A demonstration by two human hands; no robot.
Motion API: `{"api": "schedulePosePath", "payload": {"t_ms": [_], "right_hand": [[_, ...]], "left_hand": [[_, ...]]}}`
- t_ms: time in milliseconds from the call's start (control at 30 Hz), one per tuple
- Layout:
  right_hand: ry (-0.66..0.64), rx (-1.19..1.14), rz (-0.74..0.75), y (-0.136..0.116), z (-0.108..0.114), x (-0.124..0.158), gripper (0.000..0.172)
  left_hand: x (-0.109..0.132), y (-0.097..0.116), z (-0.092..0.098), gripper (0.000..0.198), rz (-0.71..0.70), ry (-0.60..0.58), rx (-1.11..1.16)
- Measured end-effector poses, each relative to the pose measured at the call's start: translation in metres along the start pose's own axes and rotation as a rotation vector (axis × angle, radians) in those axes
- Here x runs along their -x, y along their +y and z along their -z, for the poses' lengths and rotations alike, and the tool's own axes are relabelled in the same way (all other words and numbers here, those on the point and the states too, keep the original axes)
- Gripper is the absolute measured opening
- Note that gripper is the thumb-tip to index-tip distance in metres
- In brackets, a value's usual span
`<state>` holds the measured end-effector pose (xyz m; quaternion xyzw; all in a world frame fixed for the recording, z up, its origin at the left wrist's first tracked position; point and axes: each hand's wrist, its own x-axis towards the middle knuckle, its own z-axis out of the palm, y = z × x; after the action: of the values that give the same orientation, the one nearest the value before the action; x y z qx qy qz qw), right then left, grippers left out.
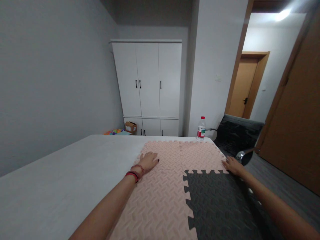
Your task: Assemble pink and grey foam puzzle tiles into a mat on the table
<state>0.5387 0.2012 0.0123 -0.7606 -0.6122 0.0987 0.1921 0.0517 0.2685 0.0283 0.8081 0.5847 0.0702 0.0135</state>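
Observation:
Pink foam mat tiles [160,203] with a raised tread pattern lie flat on the white table. A black foam mat tile [220,203] sits at the near right, its toothed edges against the pink ones. My left hand [148,161] rests on the pink tiles near their left edge, fingers spread, with red bands on the wrist. At the right side, my right hand [232,164] lies over the edge where a pink tile [202,155] meets the black one. Its fingers are stretched out and nothing is held.
A water bottle [201,128] with a red cap stands at the table's far right corner. Beyond the right edge is a black chair [237,136]. White table surface [82,176] extends to the left. A white cabinet [150,80] and a cardboard box [130,127] are behind.

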Motion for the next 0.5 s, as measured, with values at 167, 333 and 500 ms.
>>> {"api": "schedulePosePath", "payload": {"t_ms": [167,333,500], "right_hand": [[-0.053,0.028,-0.032,0.038,-0.034,-0.016,0.076],[-0.035,0.029,0.026,0.065,-0.057,-0.038,0.084],[-0.013,0.021,0.035,0.067,-0.057,-0.039,0.084]], "left_hand": [[-0.073,0.044,-0.005,0.039,-0.071,0.042,0.02],[-0.13,0.105,-0.04,0.038,-0.138,0.07,0.033],[-0.151,0.127,-0.073,0.041,-0.133,0.108,0.018]]}}
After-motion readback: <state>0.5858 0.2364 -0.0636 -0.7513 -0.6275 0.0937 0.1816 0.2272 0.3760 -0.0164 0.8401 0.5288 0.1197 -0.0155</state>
